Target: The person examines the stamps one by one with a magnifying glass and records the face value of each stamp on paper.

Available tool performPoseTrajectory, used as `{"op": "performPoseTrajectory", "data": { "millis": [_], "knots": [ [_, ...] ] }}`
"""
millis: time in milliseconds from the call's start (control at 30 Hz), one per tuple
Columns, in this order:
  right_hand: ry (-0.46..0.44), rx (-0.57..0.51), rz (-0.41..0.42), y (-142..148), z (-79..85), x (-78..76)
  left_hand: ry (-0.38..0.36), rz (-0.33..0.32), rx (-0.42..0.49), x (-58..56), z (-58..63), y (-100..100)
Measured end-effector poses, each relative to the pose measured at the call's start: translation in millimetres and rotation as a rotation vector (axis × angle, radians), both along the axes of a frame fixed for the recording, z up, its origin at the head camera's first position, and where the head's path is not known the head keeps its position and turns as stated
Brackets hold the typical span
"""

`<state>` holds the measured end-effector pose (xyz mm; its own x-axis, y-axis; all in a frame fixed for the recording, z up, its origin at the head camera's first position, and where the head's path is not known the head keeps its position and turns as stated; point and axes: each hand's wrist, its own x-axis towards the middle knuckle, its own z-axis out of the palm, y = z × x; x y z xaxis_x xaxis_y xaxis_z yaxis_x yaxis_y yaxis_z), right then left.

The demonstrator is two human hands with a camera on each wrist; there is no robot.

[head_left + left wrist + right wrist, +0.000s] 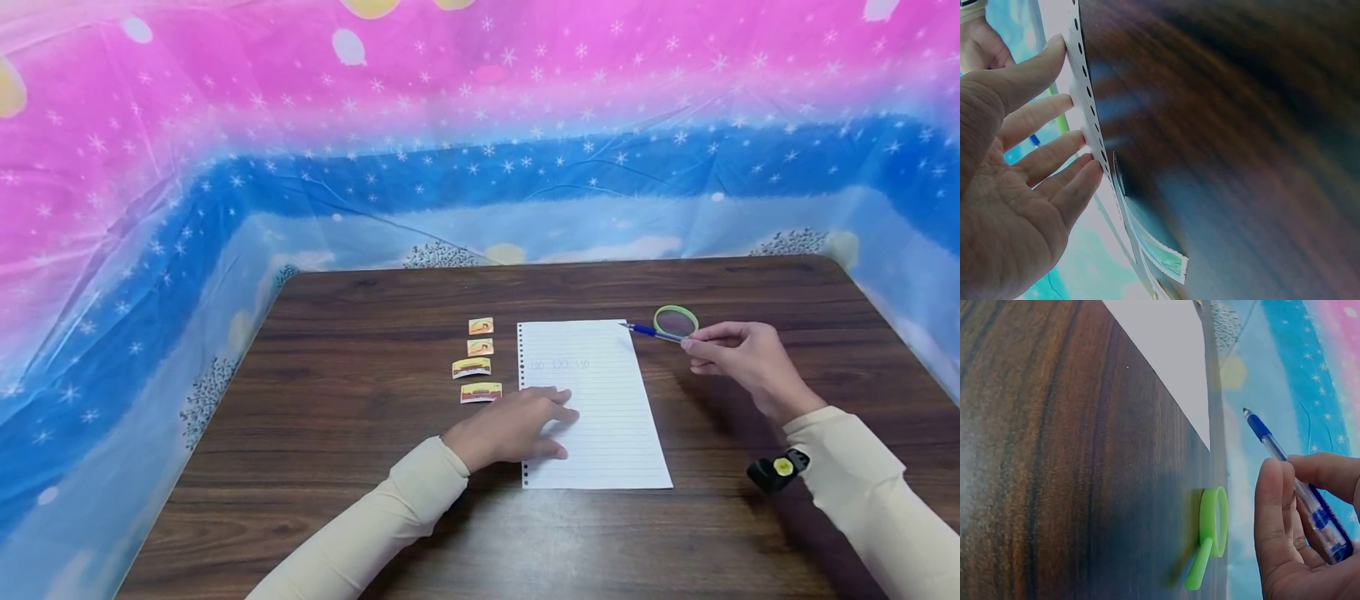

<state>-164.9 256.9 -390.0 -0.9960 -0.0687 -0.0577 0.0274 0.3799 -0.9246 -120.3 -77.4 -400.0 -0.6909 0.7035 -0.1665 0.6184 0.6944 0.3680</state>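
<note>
A sheet of lined paper (600, 433) with punched holes down its left edge lies on the table, with a short row of handwritten figures (560, 364) near its upper part. Across its left edge my left hand (521, 423) rests with fingers spread and fairly straight. Thumb and fingers of my right hand (742, 358) pinch a blue and clear ballpoint pen (1275, 450). Its tip points left, over the sheet's top right corner in the head view. Just beyond the right hand lies a green-rimmed magnifying glass (676, 322), its handle visible in the right wrist view.
Left of the sheet, several small printed stamp-like pieces (471, 367) form a column, the lowest close to the left hand. The brown wooden table (337, 400) ends at a pink and blue snowflake cloth (480, 167) hung around its back and sides.
</note>
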Motion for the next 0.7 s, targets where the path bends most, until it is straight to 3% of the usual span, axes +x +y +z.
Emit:
{"op": "performPoseTrajectory", "data": {
  "millis": [300,533,700],
  "knots": [
    [0.029,-0.015,-0.036,2.6,1.0,-3.2,-0.010,0.002,0.001,0.5,1.1,-0.2],
    [-0.011,-0.081,-0.050,0.3,6.6,-2.7,-0.009,0.002,0.000,0.9,1.4,-0.6],
    [-0.028,-0.068,-0.060,-1.3,8.6,-4.0,-0.002,-0.001,-0.003,0.9,1.8,-0.7]
  ]
}}
